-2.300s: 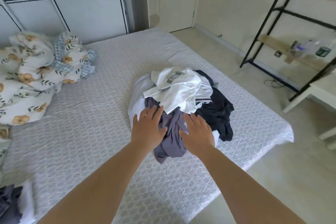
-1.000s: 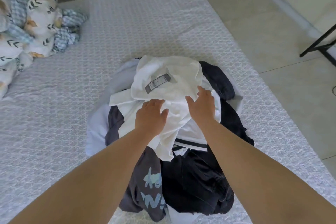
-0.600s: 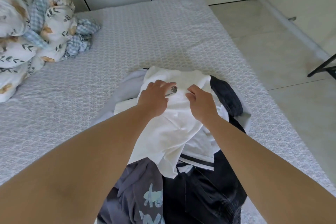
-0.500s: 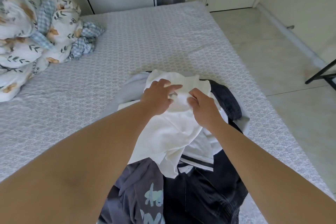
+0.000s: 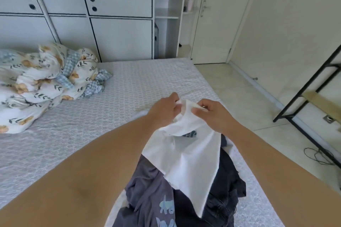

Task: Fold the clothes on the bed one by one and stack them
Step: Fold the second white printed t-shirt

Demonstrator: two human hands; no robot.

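Now both hands, the left hand [image 5: 164, 110] and the right hand [image 5: 214, 114], pinch the top edge of the white shirt [image 5: 190, 158], which hangs below them over the clothes pile [image 5: 227, 190] near the bed's [image 5: 73, 134] right edge.

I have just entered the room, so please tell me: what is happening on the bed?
A person is sorting laundry. The left hand and right hand pinch the top edge of a white garment, lifted above a pile of dark clothes on the bed. Nothing looks folded yet. A floral duvet lies bunched far left.
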